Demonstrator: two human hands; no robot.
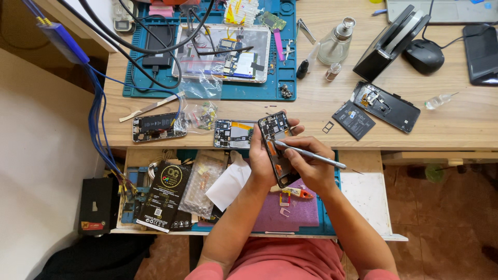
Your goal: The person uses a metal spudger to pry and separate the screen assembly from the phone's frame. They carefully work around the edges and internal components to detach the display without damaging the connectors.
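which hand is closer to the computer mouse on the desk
Right. The right hand, holding a screwdriver, sits below and left of the mouse; the left hand, gripping the opened phone, is farther left.

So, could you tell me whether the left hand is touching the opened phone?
Touching. The head view shows the left hand wrapped around the opened phone, fingers on its edges, lifting it above the drawer.

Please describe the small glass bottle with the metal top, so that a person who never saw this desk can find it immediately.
On the wooden desk, look just right of the blue work mat. The clear glass bottle stands there, wide at the base with a silver metal top. The black dropper bottle and the tiny vial beside it are much smaller.
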